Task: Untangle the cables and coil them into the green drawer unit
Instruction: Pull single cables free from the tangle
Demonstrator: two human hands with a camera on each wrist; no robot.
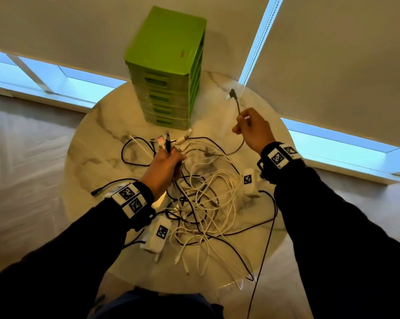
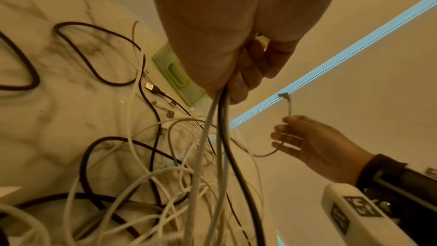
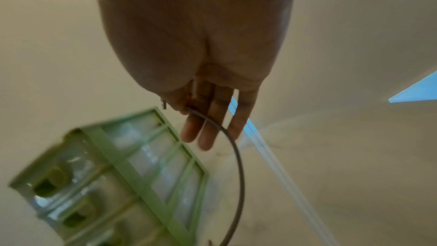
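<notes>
The left hand [image 1: 165,165] grips a bunch of cables [image 1: 201,203] over the messy pile on the table [image 1: 97,134]. The right hand [image 1: 254,132] pinches one grey cable [image 1: 237,106], lifted beside the green drawers [image 1: 165,72].

cables [image 1: 203,203]: white and black, tangled on table | green drawer unit [image 1: 166,67]: upright, drawers closed

The left hand [image 1: 165,168] covers where its gripped bundle of plugs [image 1: 168,140] meets the cable tangle [image 1: 201,203] before the green drawer unit [image 1: 165,72]. Motion-blurred in the right wrist view, that unit's drawers look shut, perhaps. Beside it, the grey cable [image 3: 236,166] runs off the bottom edge.
</notes>
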